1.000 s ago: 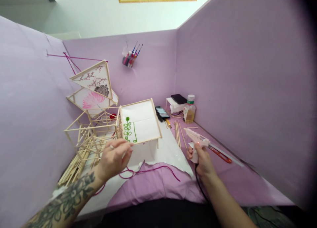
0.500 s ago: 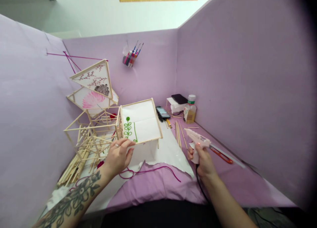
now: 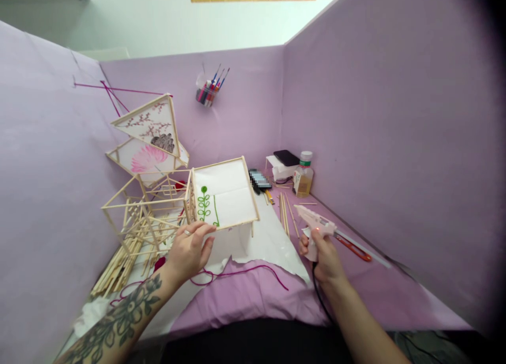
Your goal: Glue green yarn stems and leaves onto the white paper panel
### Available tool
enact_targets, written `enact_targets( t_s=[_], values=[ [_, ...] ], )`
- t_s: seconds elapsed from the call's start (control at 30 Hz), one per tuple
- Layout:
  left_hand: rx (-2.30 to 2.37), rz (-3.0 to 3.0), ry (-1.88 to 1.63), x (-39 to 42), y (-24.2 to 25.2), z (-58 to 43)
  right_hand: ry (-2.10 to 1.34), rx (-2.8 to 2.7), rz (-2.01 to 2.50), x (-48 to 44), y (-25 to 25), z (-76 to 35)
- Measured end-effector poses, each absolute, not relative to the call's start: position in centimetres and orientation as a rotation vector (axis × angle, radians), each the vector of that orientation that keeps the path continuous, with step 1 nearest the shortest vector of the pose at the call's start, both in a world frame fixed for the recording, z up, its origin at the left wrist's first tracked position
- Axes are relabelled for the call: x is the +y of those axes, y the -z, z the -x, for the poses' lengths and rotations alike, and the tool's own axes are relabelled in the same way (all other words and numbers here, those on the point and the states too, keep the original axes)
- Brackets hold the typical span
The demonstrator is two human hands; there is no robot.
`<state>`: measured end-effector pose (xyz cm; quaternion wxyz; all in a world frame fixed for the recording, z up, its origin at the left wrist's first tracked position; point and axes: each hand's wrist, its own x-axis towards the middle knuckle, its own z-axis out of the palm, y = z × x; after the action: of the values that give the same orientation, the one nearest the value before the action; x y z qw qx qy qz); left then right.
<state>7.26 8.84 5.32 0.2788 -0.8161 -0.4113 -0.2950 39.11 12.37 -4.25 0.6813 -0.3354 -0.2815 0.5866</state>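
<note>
My left hand (image 3: 188, 250) rests against the near corner of a wooden stick frame covered with white paper (image 3: 224, 194), its fingers curled on the frame's edge. A green plant drawing (image 3: 204, 204) is on that paper. My right hand (image 3: 322, 256) grips a pink hot glue gun (image 3: 316, 225) by its handle, nozzle pointing left toward the frame. The glue gun's black cord (image 3: 318, 295) runs down past my wrist.
Open stick frames (image 3: 146, 211) and painted paper panels (image 3: 150, 137) stand at the left. A magenta string (image 3: 241, 273) lies on torn white paper (image 3: 272, 242). Loose sticks (image 3: 283, 211), red-handled scissors (image 3: 351, 248), a glue bottle (image 3: 303, 175), a phone (image 3: 285, 157) and a pen cup (image 3: 207, 92) surround them. Purple walls enclose the desk.
My left hand slid forward and settled on the near corner of the paper-covered frame. My right hand with the glue gun stayed in place.
</note>
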Motion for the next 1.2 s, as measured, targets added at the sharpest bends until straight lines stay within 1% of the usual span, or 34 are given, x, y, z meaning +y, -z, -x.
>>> enact_targets(
  t_s=[0.87,1.2],
  values=[
    [-1.088,2.249,0.807,9.60,-5.73,-7.63,-1.331,-0.630,0.717,12.57,4.53,-39.22],
    [-1.092,2.147,0.912,9.48,-5.15,-7.10,-1.325,-0.637,0.719,12.54,4.52,-39.14]
  ],
)
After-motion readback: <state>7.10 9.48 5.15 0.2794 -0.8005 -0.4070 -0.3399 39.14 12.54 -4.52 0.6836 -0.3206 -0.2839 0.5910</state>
